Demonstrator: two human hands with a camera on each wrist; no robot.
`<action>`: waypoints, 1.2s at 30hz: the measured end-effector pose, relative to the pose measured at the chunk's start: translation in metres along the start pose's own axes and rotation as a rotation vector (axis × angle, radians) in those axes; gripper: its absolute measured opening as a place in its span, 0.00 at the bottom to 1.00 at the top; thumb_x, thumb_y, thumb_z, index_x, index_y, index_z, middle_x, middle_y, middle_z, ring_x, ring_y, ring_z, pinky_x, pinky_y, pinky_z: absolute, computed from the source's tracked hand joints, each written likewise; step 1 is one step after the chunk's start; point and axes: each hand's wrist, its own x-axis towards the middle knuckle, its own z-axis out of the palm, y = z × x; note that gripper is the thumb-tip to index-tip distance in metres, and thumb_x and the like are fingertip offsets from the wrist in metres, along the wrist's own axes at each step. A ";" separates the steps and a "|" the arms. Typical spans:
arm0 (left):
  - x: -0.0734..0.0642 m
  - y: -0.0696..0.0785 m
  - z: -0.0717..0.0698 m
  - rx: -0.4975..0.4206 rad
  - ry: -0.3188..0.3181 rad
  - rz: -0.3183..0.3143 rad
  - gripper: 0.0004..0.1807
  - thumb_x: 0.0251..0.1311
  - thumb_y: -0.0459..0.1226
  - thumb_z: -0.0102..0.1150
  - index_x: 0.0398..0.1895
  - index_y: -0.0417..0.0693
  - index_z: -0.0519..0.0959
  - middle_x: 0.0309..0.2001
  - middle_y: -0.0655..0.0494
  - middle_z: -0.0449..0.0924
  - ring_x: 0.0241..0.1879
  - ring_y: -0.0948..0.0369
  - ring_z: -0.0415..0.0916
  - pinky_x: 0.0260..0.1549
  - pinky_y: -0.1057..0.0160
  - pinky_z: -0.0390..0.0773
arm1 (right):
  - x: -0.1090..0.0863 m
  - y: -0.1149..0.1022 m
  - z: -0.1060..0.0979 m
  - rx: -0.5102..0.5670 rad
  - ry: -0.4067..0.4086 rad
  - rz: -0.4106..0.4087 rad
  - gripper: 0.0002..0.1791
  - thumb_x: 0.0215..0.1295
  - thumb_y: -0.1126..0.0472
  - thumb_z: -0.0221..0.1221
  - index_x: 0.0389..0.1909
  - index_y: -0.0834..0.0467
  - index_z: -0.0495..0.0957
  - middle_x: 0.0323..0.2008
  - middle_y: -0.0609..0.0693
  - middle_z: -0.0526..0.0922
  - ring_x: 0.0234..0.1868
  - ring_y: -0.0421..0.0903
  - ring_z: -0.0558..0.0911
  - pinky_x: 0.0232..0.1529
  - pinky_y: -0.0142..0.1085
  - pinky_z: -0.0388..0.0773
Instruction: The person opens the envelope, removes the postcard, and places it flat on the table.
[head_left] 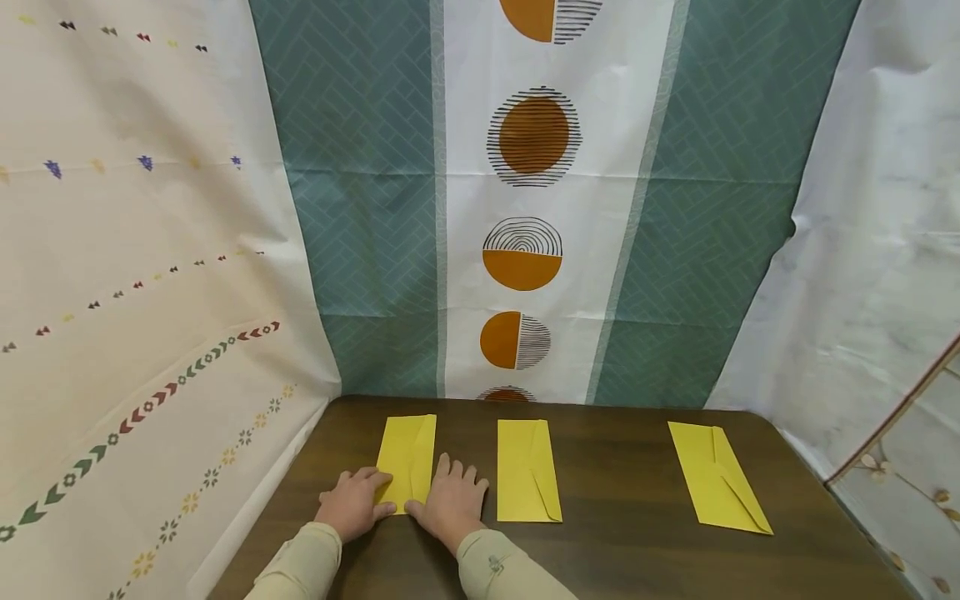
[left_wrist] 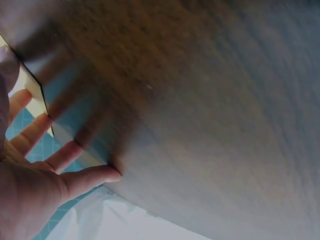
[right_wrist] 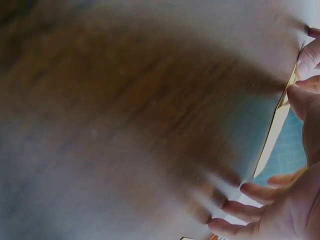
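A yellow envelope (head_left: 403,450) lies flat at the left of the dark wooden table, its flap seam running lengthwise. My left hand (head_left: 352,503) is at its lower left edge, with fingertips and thumb reaching onto the paper. On the other side, my right hand (head_left: 453,503) rests with fingers spread, its thumb at the envelope's lower edge. In the left wrist view, fingertips of the left hand (left_wrist: 30,185) touch the tabletop beside the envelope (left_wrist: 36,106). The right wrist view has the right hand (right_wrist: 287,215) with fingertips on the table and the envelope (right_wrist: 270,145) lying flat.
Just right of my right hand lies a second yellow envelope (head_left: 523,475). A third envelope (head_left: 716,479) lies slightly turned near the table's right side. Patterned cloth (head_left: 360,208) hangs behind the table (head_left: 622,467), and pale sheets (head_left: 150,275) flank it.
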 end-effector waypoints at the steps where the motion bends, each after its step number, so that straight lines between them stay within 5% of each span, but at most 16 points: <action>1: 0.000 0.001 -0.001 0.003 0.003 0.000 0.31 0.60 0.56 0.74 0.63 0.52 0.84 0.65 0.45 0.82 0.60 0.36 0.77 0.40 0.17 0.76 | 0.000 0.000 0.001 -0.002 0.008 -0.001 0.59 0.55 0.22 0.68 0.76 0.59 0.71 0.66 0.61 0.81 0.67 0.67 0.78 0.63 0.68 0.73; 7: -0.002 0.007 -0.008 -0.023 -0.062 -0.033 0.34 0.63 0.55 0.72 0.69 0.52 0.81 0.71 0.42 0.77 0.66 0.31 0.73 0.45 0.11 0.69 | 0.003 0.001 0.009 -0.025 0.020 0.006 0.57 0.55 0.21 0.67 0.75 0.58 0.72 0.65 0.60 0.82 0.67 0.66 0.78 0.63 0.68 0.73; 15: 0.000 0.007 -0.012 -0.136 -0.252 -0.127 0.39 0.70 0.57 0.63 0.82 0.59 0.67 0.85 0.45 0.56 0.82 0.27 0.47 0.55 0.04 0.44 | 0.001 0.001 0.009 -0.038 0.042 -0.001 0.57 0.54 0.21 0.68 0.73 0.59 0.74 0.63 0.60 0.83 0.65 0.65 0.79 0.62 0.67 0.74; 36: 0.002 0.003 -0.011 -0.150 -0.245 -0.142 0.40 0.68 0.57 0.67 0.81 0.60 0.69 0.85 0.45 0.58 0.82 0.27 0.49 0.55 0.04 0.46 | -0.003 0.007 -0.009 0.047 -0.014 0.000 0.49 0.62 0.29 0.68 0.72 0.60 0.73 0.60 0.60 0.84 0.63 0.63 0.80 0.62 0.66 0.75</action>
